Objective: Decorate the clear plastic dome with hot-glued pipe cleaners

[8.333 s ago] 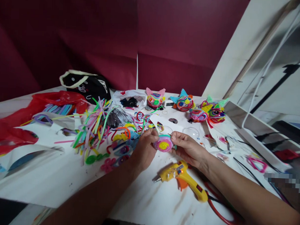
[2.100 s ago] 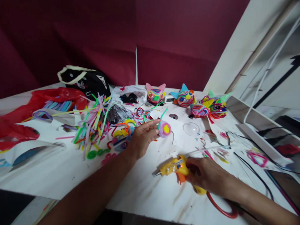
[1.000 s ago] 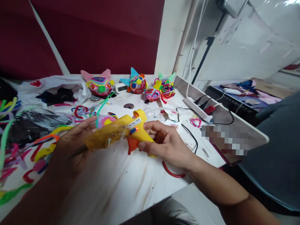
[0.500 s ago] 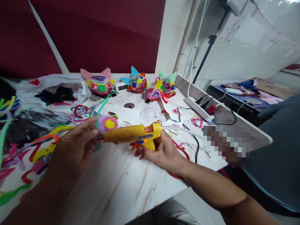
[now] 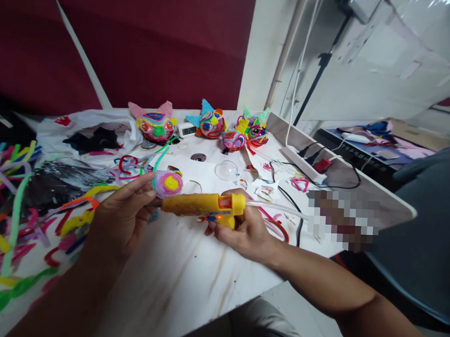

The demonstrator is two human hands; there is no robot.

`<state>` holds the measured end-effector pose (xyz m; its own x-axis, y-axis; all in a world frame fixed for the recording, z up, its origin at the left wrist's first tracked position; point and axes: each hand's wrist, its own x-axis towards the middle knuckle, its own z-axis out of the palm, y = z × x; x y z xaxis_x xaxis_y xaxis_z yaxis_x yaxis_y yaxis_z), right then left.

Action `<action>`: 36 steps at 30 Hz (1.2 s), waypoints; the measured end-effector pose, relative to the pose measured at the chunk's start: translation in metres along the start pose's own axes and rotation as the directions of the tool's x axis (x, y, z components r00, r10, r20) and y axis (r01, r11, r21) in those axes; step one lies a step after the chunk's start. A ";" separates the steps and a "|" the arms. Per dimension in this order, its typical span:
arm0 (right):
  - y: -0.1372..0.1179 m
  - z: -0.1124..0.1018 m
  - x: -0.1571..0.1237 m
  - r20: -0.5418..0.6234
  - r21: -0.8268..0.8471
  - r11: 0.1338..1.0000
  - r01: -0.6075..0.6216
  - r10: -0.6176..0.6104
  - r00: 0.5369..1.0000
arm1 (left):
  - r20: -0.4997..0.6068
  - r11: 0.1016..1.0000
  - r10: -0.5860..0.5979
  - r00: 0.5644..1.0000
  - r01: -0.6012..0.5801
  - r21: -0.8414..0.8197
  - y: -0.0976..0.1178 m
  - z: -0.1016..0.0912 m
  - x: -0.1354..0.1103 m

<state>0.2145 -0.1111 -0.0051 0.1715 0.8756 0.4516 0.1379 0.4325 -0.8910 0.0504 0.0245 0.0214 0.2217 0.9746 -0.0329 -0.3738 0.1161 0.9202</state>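
Note:
My right hand [image 5: 244,229] is wrapped round a yellow hot glue gun [image 5: 197,203], its small light glowing orange. A clear glue stick [image 5: 273,206] sticks out of the back of the gun. The nozzle points left, close to my left hand [image 5: 128,211]. Between the fingers of that hand is a coiled pipe-cleaner disc [image 5: 168,184], purple and pink with a yellow centre. A mint-green pipe cleaner [image 5: 160,159] rises beside the disc. Whether the nozzle touches the disc is hidden by my fingers.
Colourful pipe-cleaner animal heads [image 5: 156,123] stand along the back. Loose pipe cleaners [image 5: 25,219] cover the left side. A clear plastic dome [image 5: 227,170] lies mid-table. A power strip [image 5: 303,164] with cables sits at right, near a person in grey [image 5: 424,222].
The whole scene has shifted slightly right in view. The glue gun has turned a little, its back end lower and more level. Both hands keep their hold.

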 end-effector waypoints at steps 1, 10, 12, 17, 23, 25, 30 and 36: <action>-0.002 0.000 0.001 0.005 0.000 1.000 -0.008 0.008 1.000 | 0.002 1.000 -0.001 1.000 0.001 -0.006 -0.001 -0.001 0.001; -0.004 0.001 -0.017 -0.065 -0.111 0.991 -0.070 0.063 0.996 | 0.053 0.999 -0.019 0.998 0.021 -0.035 -0.004 -0.005 -0.007; -0.001 -0.001 -0.022 -0.088 -0.184 0.982 -0.051 0.035 0.996 | 0.075 0.999 -0.017 0.997 0.021 -0.047 -0.005 -0.006 -0.008; 0.004 0.001 -0.028 -0.092 -0.228 0.974 -0.004 -0.018 0.996 | 0.108 0.995 0.003 0.994 0.008 -0.095 -0.006 -0.006 -0.009; 0.013 0.000 -0.027 -0.169 -0.368 0.930 0.006 -0.073 0.983 | 0.103 0.994 0.016 0.995 -0.005 -0.109 -0.004 -0.003 -0.015; 0.015 0.000 -0.027 -0.168 -0.387 0.922 0.013 -0.084 0.982 | 0.106 0.994 0.018 0.994 -0.007 -0.107 -0.004 -0.003 -0.015; 0.014 0.004 -0.025 -0.182 -0.405 0.914 0.007 -0.088 0.979 | 0.114 0.995 0.035 0.993 -0.023 -0.101 -0.005 -0.002 -0.015; 0.009 0.006 -0.022 -0.162 -0.460 0.888 0.012 -0.097 0.982 | 0.114 0.997 0.050 0.992 -0.043 -0.065 -0.005 -0.002 -0.015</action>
<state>0.2061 -0.1254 -0.0232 0.3130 0.7830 0.5375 0.5731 0.2956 -0.7643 0.0472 0.0095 0.0161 0.3040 0.9509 0.0582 -0.4409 0.0863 0.8934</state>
